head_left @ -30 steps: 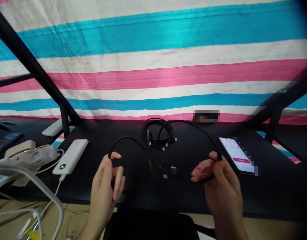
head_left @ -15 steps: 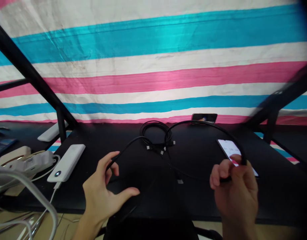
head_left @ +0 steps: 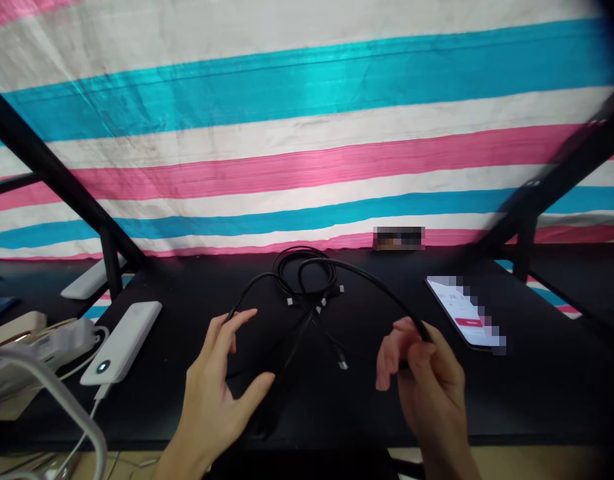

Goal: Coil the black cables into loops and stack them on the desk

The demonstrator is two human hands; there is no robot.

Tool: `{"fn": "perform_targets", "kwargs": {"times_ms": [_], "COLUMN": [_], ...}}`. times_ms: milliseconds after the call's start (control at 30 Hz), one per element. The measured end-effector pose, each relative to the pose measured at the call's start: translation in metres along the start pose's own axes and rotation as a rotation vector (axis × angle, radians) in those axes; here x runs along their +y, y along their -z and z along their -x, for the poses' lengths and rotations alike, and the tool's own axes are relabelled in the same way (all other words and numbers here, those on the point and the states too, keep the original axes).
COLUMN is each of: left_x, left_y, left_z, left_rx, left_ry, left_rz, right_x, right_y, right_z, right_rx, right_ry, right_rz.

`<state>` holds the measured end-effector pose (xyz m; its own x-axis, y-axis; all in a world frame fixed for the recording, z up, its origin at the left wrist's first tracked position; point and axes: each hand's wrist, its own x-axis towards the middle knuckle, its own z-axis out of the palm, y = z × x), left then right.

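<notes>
A black cable point(head_left: 369, 275) rises in a loose loop above the black table, between my two hands. My right hand point(head_left: 429, 373) pinches the cable's right side between thumb and fingers. On the other side, my left hand point(head_left: 219, 387) has its thumb and fingers spread, and the cable runs down against the back of its fingers without being gripped. Behind them lies a coiled black cable point(head_left: 281, 270), with several light connector tips point(head_left: 342, 365) around the crossing strands. Where one cable ends and another begins, I cannot tell.
A lit phone point(head_left: 459, 310) lies to the right; a blurred-out dark object point(head_left: 399, 238) stands at the back. On the left are a white power bank point(head_left: 121, 343) with a plugged-in lead, a power strip point(head_left: 61, 343) and a thick white cable point(head_left: 61, 387). Black metal bars point(head_left: 61, 177) flank the table.
My right hand has moved left with the cable, narrowing the gap between my hands. My left fingers have straightened. The raised loop is smaller, and the camera view has shifted slightly.
</notes>
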<state>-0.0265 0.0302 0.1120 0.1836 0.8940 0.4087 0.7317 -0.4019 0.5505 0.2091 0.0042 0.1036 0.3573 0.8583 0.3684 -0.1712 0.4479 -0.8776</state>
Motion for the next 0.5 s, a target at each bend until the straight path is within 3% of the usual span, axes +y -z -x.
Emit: {"fn": "perform_targets", "kwargs": {"times_ms": [133,267,400,500], "left_x": [0.006,0.001,-0.016,-0.029], "left_y": [-0.007,-0.017,-0.011,0.000], "left_z": [0.002,-0.001,-0.011,-0.017], "left_rx": [0.014,0.167,0.212,0.283], "left_ry": [-0.044,-0.082,0.097,0.333], "left_rz": [-0.097,-0.064,0.195,0.572], "right_x": [-0.005,-0.009,-0.014,-0.021], "right_y": [-0.002,-0.002,0.010,0.026], "right_z": [0.000,0.000,-0.007,-0.014], "right_rx": [0.028,0.042,0.147,0.280], "right_ry": [-0.008,0.000,0.014,0.006], "right_rz": [-0.053,-0.056,-0.093,-0.128]}}
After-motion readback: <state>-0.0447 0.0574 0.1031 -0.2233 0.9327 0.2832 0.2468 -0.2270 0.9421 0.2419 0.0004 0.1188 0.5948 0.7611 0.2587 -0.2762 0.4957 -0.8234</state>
